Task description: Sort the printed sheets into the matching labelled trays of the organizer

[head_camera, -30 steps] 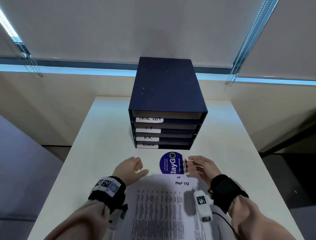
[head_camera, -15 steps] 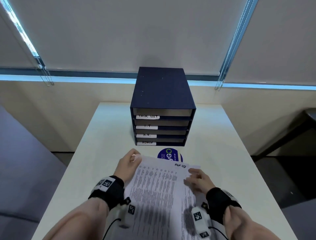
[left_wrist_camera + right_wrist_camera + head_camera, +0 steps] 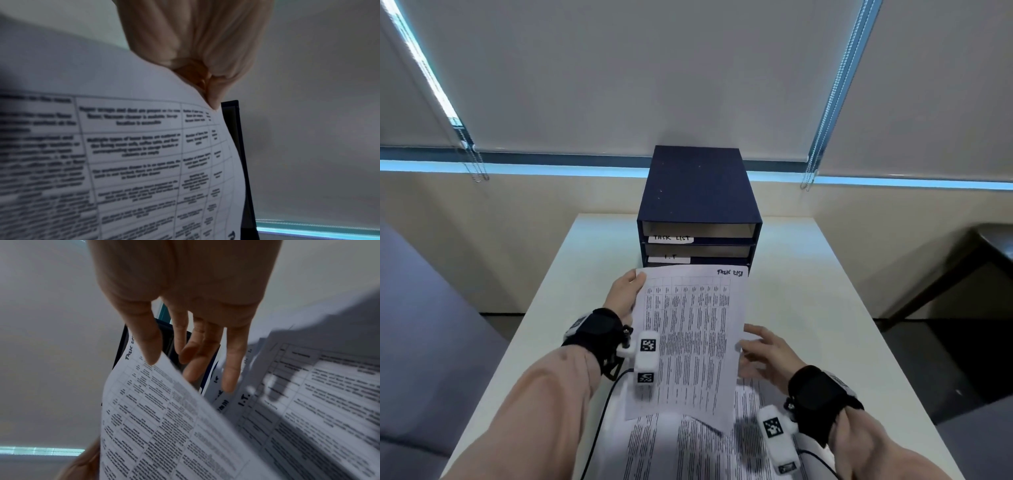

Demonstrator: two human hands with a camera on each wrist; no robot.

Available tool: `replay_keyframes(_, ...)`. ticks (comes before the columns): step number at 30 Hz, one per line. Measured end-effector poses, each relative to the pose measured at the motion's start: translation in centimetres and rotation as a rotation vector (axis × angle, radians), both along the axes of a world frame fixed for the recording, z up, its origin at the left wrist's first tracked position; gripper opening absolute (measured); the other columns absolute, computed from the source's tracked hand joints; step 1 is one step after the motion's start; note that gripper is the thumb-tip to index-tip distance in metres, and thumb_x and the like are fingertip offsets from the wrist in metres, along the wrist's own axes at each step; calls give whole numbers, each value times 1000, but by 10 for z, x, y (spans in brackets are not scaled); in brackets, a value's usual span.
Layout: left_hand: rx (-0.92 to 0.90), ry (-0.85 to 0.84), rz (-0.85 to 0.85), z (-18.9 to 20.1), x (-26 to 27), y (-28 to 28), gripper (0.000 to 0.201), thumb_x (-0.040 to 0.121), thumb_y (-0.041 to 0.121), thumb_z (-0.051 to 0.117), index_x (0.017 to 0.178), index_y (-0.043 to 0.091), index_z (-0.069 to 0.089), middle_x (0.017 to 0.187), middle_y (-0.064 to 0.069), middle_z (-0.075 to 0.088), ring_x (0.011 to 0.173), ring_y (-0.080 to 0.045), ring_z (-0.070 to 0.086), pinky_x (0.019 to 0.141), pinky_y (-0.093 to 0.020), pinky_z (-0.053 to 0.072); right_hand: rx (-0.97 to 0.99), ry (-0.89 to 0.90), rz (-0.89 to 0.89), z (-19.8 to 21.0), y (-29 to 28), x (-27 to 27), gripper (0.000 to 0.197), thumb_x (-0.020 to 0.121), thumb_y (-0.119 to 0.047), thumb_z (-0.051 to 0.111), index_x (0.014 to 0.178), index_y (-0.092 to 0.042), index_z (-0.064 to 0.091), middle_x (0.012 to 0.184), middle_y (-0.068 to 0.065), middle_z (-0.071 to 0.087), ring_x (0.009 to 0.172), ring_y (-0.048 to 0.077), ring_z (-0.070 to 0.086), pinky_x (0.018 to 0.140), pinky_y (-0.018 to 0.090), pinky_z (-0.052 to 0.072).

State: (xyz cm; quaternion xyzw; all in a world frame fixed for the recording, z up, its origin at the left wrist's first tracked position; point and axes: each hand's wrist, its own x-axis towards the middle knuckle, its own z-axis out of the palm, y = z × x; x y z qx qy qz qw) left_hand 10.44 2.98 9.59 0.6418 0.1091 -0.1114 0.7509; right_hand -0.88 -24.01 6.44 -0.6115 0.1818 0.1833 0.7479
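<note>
A dark blue organizer (image 3: 697,192) stands at the table's far middle; its top trays bear the labels TASK LIST (image 3: 671,237) and I.T (image 3: 669,257), and the lower trays are hidden behind paper. My left hand (image 3: 625,294) pinches the far left edge of a printed sheet (image 3: 688,339) marked TASK LIST and holds it lifted, just in front of the organizer. In the left wrist view the thumb and fingers (image 3: 209,91) close on that sheet's (image 3: 123,154) edge. My right hand (image 3: 763,349) hovers at the sheet's right edge, fingers (image 3: 193,356) spread and straight, holding nothing.
More printed sheets (image 3: 688,448) lie on the white table (image 3: 808,281) under my hands; one (image 3: 308,394) is marked I.T. The table's side edges drop to the floor. A dark table (image 3: 962,270) stands at the right, and window blinds fill the wall behind.
My left hand has lifted the TASK LIST sheet off the pile and carried it toward the organizer. My right hand has let go of the paper and opened beside it.
</note>
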Motion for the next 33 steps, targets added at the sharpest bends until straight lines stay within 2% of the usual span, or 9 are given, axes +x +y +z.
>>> replay_keyframes(6,17,24,18,-4,-2,0,18,101,12,39,105,6,56,89,-10,66,76,-19,63,67,-29,51,-49,-5,41,-3,13,-1,4,90,-12,61,91,-15,58,72,-5,60,61,7,56,55,22,33)
replay_keyframes(11,-2,49,25,-1,2,2,21,101,12,40,114,4,55,95,-13,64,80,-23,62,75,-34,50,21,-35,-5,-3,12,1,14,92,-4,55,81,-12,54,69,0,54,48,9,47,42,15,31)
replay_keyframes(13,-28,88,9,7,6,2,21,101,11,39,116,3,51,96,-15,63,85,-26,60,86,-42,49,15,-53,28,-4,10,0,3,89,-17,59,92,-16,58,86,10,58,66,20,54,56,21,41)
replay_keyframes(14,-53,112,5,9,10,1,20,102,12,38,116,4,50,98,-16,63,89,-28,59,93,-47,46,-9,-68,34,-7,9,0,21,89,-21,60,110,-18,58,107,17,61,90,30,62,76,30,50)
replay_keyframes(16,-95,176,0,18,19,1,21,103,15,35,114,3,48,103,-18,62,93,-30,59,96,-50,43,-25,-102,1,-10,7,2,54,96,-17,53,146,-17,33,148,12,39,139,32,35,116,45,29)
replay_keyframes(19,-107,160,-34,28,24,-3,37,103,24,37,128,-1,48,120,-18,60,106,-31,59,98,-44,44,12,-106,-83,-5,2,15,65,97,-5,46,152,-8,12,159,8,17,147,25,20,121,45,16)
replay_keyframes(24,32,131,-245,21,-6,-8,37,99,25,46,126,2,55,117,-18,65,107,-34,62,113,-44,33,21,-52,-161,26,-10,56,51,97,7,39,146,1,26,145,9,41,135,32,41,117,40,26)
replay_keyframes(28,34,157,-334,7,-17,-6,31,97,23,50,124,10,58,119,-11,67,107,-26,66,97,-43,50,-139,-45,-106,50,-8,102,41,97,4,40,138,3,40,137,20,52,124,36,52,111,48,36)
replay_keyframes(33,36,81,-227,4,-5,-17,26,103,20,37,125,13,50,103,-10,69,64,-22,70,59,-30,59,-191,-93,-109,67,-3,140,29,96,-1,47,125,1,50,131,23,57,118,38,56,106,50,41)
